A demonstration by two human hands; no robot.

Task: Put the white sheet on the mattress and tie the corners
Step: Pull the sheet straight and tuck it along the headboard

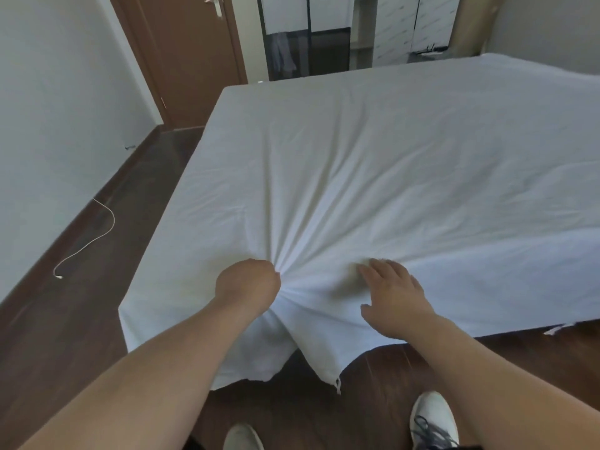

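White sheet (373, 151) lies spread over the mattress (487, 280), covering the top as far as we can see; near corner hangs loose toward the floor (81, 319), hem and a small tag visible at the lowest point.

Left hand (248, 282): closed grip, fist bunching a gather of sheet at the near corner. Creases fan out from the fist across the bed, so we judge the cloth is being held under tension there.

Right hand (394, 295): fingers straight, palm flat on the sheet just beside the fist, gripping nothing. We read this as pinning the cloth against the mattress so the gather does not drag the rest out of place.

Judgement: spreading looks done; this corner is being gathered for tying and is not yet knotted. Far corners look draped; we cannot tell whether they are tied.

Also noted: white cable (97, 235) on the floor by the wall, brown door (194, 60), white shoes (433, 420) below.
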